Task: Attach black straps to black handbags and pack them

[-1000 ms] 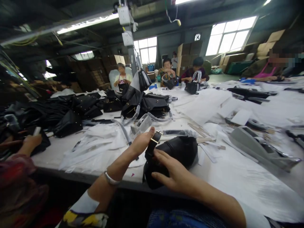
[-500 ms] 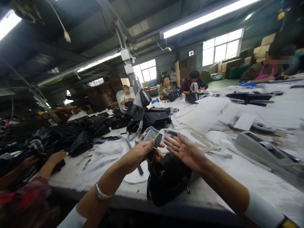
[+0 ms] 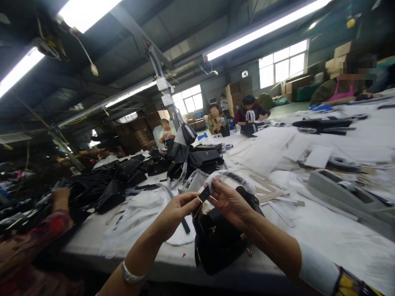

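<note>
A black handbag (image 3: 220,242) with small gold-coloured fittings sits at the table's near edge, below my hands. My left hand (image 3: 177,213) pinches a short black strap (image 3: 204,193) with a thin gold-coloured metal edge beside it, just above the bag. On the strap's upper end are the fingertips of my right hand (image 3: 230,201), thumb uppermost; its grip is partly hidden. Behind my fingers, the bag's handle (image 3: 236,176) is wrapped in clear plastic.
Black bags (image 3: 197,158) are heaped beyond and to the left. A grey tape dispenser (image 3: 342,193) stands at right, near cardboard strips (image 3: 268,189). A co-worker's arm (image 3: 58,209) reaches in from the left. Several people sit across the white-covered table (image 3: 324,230).
My right hand has gone from spread fingers, apart from the strap, to closing at its upper end. My left hand still holds the strap. The co-worker's arm at left has shifted.
</note>
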`<state>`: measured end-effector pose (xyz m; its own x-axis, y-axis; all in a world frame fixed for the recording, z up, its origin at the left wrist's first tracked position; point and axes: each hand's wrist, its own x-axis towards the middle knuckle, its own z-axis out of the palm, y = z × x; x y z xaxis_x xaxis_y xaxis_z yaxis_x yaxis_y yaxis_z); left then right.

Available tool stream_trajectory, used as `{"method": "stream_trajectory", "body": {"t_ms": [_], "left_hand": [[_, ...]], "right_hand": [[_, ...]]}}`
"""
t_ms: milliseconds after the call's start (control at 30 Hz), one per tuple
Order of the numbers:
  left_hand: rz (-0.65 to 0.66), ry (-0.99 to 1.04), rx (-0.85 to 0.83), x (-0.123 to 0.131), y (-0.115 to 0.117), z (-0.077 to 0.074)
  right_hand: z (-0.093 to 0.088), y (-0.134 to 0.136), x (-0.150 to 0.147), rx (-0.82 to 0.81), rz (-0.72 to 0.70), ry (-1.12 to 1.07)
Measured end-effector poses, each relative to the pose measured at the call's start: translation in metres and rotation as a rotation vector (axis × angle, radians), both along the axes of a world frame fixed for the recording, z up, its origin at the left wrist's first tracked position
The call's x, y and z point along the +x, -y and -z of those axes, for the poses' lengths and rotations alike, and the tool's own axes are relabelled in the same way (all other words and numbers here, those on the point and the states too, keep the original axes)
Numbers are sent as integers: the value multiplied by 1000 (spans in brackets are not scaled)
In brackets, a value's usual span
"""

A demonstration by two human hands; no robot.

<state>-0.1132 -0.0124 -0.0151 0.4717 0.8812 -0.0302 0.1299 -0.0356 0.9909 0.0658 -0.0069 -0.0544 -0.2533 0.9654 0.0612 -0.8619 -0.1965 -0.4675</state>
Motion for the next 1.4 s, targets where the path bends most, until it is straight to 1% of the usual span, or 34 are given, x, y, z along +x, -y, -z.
{"method": "stream_trajectory", "body": {"t_ms": [67,133,200,267,367,433,533,633,733,833,900,1000,1067,1100,1167,1233,1267,1300,1333,1367,1400], "left_hand": [[-83,29,6,-1,0,3],[-132,81,-8,-4,-1,8],[-128,134,-40,-8,-1,13],[-113,177,-70,-11,-1,15],[-118,188,-91,-11,0,14],[-116,139,-75,-6,2,10],[-105,68,-16,5,4,7],[-112,81,22,13,5,9],[-80,138,-7,17,7,12],[-43,154,-20,22,10,12],[-39,161,-12,26,11,12],[-76,180,5,31,11,16],[-113,159,24,32,10,18],[-125,118,41,33,10,19],[-146,-20,150,32,8,15],[-174,-161,343,31,3,7],[-190,-197,426,30,-1,2],[-198,-200,466,30,-6,-4],[-194,-179,447,30,-12,-9],[-177,-151,366,31,-18,-15],[-144,-129,247,33,-26,-19]], "right_hand": [[-6,14,-3,-26,53,-19],[-7,26,-5,-8,80,-53],[-5,32,-3,-3,56,-107],[0,31,2,-70,44,-168],[3,25,11,-181,118,-196],[2,25,13,-164,163,-146],[-1,30,11,-89,208,-29],[-2,38,6,-29,249,76],[-3,44,2,36,204,157],[-2,49,-1,51,153,236],[3,50,-3,100,189,335],[19,50,-8,167,256,517],[30,51,-14,168,230,566],[35,52,-18,176,200,562],[39,53,-24,220,164,541],[39,54,-30,264,163,555],[38,54,-31,271,173,580],[37,53,-32,270,188,610],[37,53,-33,267,207,641],[37,53,-34,266,227,672],[38,52,-34,270,252,702]]}}
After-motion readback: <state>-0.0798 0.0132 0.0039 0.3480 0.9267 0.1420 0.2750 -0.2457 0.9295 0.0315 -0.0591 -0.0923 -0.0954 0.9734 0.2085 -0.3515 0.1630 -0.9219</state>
